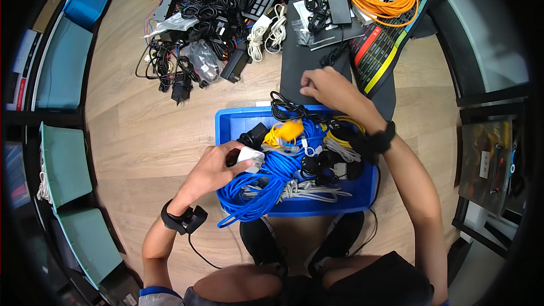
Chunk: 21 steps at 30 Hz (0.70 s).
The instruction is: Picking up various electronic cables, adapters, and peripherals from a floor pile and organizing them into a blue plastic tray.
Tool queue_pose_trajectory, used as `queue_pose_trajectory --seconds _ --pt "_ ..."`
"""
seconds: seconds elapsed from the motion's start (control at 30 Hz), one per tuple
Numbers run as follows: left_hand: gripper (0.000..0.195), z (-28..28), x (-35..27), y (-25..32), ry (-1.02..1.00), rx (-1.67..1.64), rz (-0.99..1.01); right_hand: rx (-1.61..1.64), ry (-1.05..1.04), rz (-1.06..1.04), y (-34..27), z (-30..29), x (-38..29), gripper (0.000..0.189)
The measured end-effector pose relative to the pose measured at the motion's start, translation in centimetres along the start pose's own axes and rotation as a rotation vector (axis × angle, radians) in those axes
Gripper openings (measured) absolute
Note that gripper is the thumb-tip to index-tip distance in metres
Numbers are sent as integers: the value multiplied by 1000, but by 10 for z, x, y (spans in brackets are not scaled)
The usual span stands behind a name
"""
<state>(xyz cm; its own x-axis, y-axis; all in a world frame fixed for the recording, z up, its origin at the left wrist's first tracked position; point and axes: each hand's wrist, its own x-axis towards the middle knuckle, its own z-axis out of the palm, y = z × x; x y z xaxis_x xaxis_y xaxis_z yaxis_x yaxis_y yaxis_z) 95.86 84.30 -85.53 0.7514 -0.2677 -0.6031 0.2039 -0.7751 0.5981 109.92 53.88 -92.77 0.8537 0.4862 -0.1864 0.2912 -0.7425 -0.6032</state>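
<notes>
My left hand grips a white plug adapter at the left side of a blue plastic bin. Beneath the adapter, a thick bundle of blue network cable spills over the bin's near left corner. My right hand hovers past the far rim, above a black mat; its fingers are loosely curled, with nothing visible in them. A yellow item, blurred, shows over a yellow cable in the bin. Black adapters, grey cables and a black cable coil also lie there.
A large heap of black cables spreads over the wood floor ahead. A coiled orange cable rests on a printed mat. Teal bins line the left shelf; my shoes stand just behind the blue bin.
</notes>
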Motion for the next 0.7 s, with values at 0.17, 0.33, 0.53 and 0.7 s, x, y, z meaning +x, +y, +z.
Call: queue_pose_trajectory --seconds 0.17,0.33,0.53,0.7 --pt "48 -4 22 2 56 93 93 -73 -82 -142 10 45 60 24" --pt "39 -21 54 -16 204 229 160 -235 -361 -219 10 62 74 36" --pt "25 -32 150 -32 249 125 297 -276 -500 -179 -6 52 79 25" --pt "34 -18 204 -58 69 290 287 -239 -466 -79 -4 60 79 18"
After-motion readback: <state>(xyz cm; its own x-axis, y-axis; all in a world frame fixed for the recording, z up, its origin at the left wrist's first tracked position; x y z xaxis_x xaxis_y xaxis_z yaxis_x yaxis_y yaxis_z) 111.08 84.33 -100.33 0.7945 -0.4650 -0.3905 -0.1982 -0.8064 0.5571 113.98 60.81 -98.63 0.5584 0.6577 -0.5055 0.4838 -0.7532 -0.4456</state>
